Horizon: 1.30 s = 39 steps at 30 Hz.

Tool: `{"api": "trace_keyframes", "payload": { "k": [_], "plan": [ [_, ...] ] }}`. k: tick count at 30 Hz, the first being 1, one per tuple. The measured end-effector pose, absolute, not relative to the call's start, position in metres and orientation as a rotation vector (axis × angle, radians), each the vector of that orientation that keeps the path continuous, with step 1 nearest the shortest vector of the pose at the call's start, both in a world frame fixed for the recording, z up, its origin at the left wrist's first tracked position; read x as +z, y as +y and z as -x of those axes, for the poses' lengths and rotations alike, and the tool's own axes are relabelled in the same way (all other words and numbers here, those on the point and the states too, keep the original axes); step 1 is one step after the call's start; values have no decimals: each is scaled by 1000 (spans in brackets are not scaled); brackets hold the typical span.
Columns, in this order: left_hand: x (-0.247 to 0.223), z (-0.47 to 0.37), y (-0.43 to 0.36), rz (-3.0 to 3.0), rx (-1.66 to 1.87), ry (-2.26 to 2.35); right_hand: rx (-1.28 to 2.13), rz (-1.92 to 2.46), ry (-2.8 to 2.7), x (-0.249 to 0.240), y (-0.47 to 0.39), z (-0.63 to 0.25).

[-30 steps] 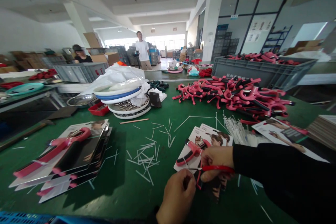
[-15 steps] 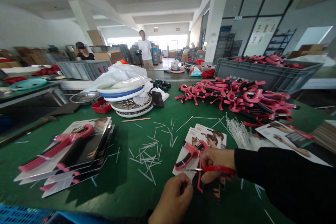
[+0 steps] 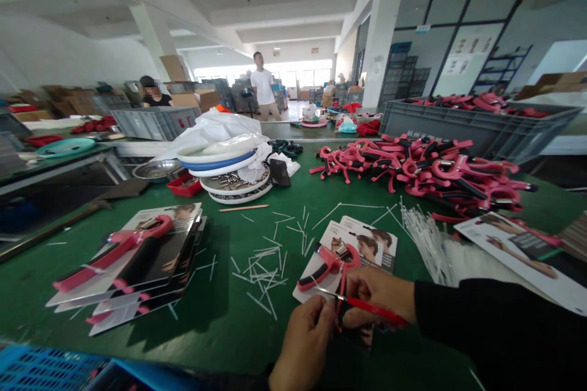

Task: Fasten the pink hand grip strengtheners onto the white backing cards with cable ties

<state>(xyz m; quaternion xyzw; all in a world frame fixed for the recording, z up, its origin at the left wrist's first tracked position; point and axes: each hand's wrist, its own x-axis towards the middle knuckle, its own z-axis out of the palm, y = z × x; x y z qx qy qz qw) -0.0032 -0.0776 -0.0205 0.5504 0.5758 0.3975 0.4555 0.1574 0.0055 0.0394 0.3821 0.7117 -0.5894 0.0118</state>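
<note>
Your right hand (image 3: 373, 299) is gripping the red scissors (image 3: 367, 305) over the carded pink gripper (image 3: 328, 263) lying on the green tabletop (image 3: 229, 330), while your left hand (image 3: 305, 342), just before that card, is pinching something I cannot make out.

Both hands (image 3: 339, 317) and the scissors (image 3: 367, 304) have drawn nearer.

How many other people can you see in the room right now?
2: a seated person behind the grey crates at far left, and a standing person in a white shirt in the aisle. Others may be hidden behind stacked goods.
</note>
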Motion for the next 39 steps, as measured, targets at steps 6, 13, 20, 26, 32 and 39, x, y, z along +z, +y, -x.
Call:
{"api": "trace_keyframes", "payload": {
  "k": [6,13,20,26,32,39],
  "plan": [
    [-13,9,-83,-1471,956,1387,-1689,-1142,2212,46,15,-157],
    [-11,11,-86,-1650,922,1402,-1431,-1128,2105,67,33,-148],
    [-19,8,-92,-1845,903,1568,-1406,-1139,2140,61,33,-145],
    [-31,3,-97,-2014,902,1656,-1448,-1112,2208,47,30,-153],
    [-23,27,-99,-1670,1238,1658,-1628,-1168,2238,55,31,-166],
    [7,126,-74,-1352,996,2145,-1666,-1877,2380,59,40,-201]
  ]
}}
